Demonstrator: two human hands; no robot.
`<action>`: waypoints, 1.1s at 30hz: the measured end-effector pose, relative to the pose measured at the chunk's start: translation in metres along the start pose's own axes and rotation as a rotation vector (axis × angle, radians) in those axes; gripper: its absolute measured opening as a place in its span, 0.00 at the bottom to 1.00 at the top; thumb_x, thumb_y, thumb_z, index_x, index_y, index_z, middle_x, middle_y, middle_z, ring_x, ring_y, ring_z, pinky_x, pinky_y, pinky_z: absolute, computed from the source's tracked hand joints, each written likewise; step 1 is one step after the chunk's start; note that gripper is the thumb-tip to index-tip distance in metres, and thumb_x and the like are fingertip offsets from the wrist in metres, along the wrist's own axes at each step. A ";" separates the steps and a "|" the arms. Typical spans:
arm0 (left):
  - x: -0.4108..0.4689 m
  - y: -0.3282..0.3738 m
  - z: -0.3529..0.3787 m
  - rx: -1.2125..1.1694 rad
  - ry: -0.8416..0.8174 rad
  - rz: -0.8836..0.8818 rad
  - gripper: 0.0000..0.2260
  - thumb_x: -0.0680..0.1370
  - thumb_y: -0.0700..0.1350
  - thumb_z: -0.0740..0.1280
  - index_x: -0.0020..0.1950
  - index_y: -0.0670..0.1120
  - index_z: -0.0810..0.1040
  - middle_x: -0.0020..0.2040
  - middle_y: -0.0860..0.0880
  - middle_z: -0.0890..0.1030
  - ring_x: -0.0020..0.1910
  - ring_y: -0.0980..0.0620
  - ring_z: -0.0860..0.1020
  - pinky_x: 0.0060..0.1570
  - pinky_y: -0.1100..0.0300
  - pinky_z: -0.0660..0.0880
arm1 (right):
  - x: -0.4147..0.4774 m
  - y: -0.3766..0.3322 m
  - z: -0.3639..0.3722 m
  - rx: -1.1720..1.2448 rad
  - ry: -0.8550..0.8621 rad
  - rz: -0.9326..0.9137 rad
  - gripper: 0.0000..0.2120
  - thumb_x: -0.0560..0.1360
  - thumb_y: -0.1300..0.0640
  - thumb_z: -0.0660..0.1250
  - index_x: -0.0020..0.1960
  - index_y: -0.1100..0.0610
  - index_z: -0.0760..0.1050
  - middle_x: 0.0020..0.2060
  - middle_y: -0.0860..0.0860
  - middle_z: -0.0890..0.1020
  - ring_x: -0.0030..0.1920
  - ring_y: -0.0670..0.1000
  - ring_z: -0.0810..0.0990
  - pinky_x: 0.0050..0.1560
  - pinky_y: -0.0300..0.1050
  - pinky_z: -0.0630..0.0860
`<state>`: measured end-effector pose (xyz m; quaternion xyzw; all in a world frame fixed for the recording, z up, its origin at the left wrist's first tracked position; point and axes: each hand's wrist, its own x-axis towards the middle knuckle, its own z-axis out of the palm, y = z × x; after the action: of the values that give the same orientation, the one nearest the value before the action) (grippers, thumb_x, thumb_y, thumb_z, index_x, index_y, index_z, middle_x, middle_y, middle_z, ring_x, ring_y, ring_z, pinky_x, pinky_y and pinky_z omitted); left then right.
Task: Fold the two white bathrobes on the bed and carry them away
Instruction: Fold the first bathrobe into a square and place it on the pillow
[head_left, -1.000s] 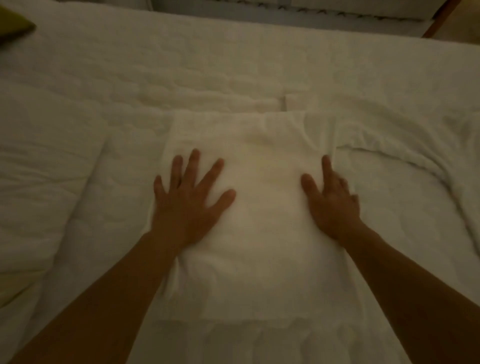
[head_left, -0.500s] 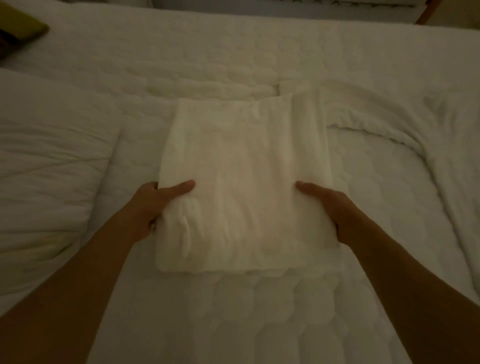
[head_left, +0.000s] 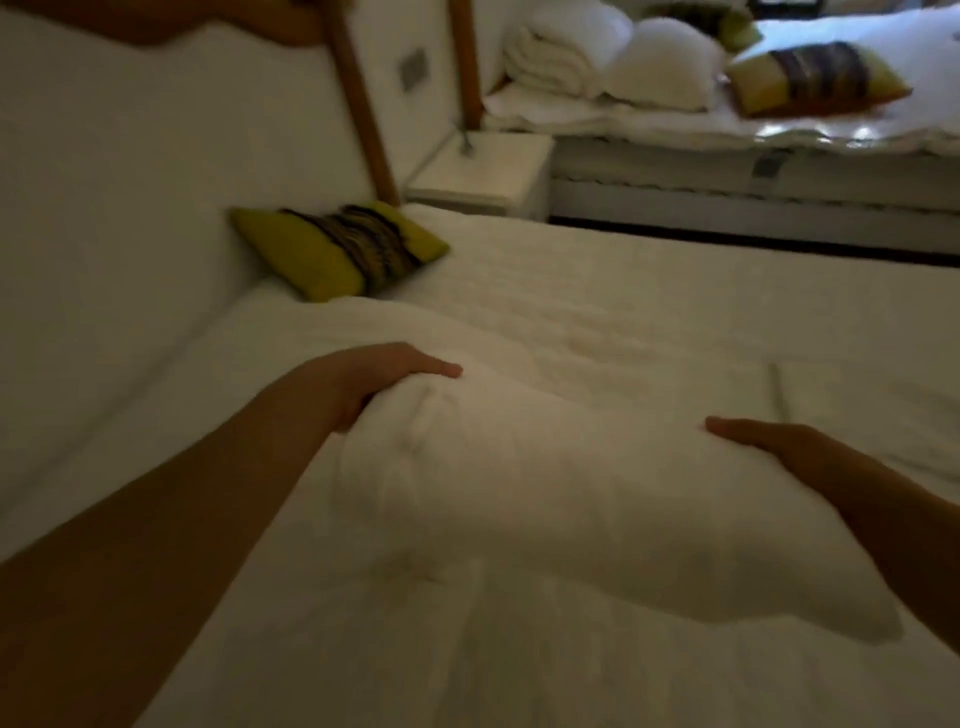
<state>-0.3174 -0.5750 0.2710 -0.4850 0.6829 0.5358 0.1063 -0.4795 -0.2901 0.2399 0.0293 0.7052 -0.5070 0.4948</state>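
Observation:
A folded white bathrobe (head_left: 571, 493) is held up off the bed (head_left: 597, 291) between my two hands. My left hand (head_left: 374, 379) grips its left edge with the thumb on top. My right hand (head_left: 779, 447) clasps its right edge, thumb pointing inward. The bundle's lower right corner sags and throws a shadow on the quilt. A second bathrobe cannot be made out in this dim, blurred view.
A yellow-green cushion (head_left: 337, 252) with dark stripes lies against the white headboard (head_left: 156, 156). A white bedside table (head_left: 483, 166) stands behind it. Beyond lies a second bed (head_left: 753, 135) with a rolled duvet, pillows and another striped cushion (head_left: 815, 78).
Both hands went from pressing flat on the folded robe to gripping its sides, then lifted it off the bed. The view has swung left toward the headboard.

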 end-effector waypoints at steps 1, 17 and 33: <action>-0.013 0.004 -0.033 0.018 0.042 0.016 0.22 0.78 0.54 0.69 0.70 0.49 0.73 0.50 0.50 0.80 0.40 0.52 0.75 0.35 0.58 0.69 | -0.009 -0.022 0.029 -0.021 -0.014 -0.013 0.16 0.77 0.48 0.67 0.51 0.61 0.79 0.33 0.61 0.85 0.27 0.60 0.83 0.37 0.52 0.77; 0.088 -0.247 -0.257 0.441 0.511 -0.186 0.43 0.74 0.64 0.68 0.81 0.45 0.55 0.79 0.41 0.61 0.75 0.40 0.64 0.73 0.47 0.63 | 0.113 0.099 0.350 0.066 -0.071 0.038 0.47 0.71 0.56 0.77 0.78 0.48 0.48 0.60 0.58 0.77 0.51 0.60 0.81 0.44 0.56 0.82; 0.204 -0.301 -0.191 0.816 0.691 0.296 0.29 0.76 0.73 0.40 0.76 0.72 0.39 0.82 0.59 0.42 0.81 0.51 0.43 0.76 0.36 0.49 | 0.286 0.030 0.370 -1.390 0.232 -0.851 0.35 0.75 0.24 0.38 0.78 0.34 0.36 0.80 0.50 0.35 0.80 0.52 0.35 0.77 0.52 0.33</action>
<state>-0.1156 -0.8329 0.0234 -0.4507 0.8912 0.0467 -0.0210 -0.3619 -0.6822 0.0122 -0.5015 0.8556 -0.0926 0.0894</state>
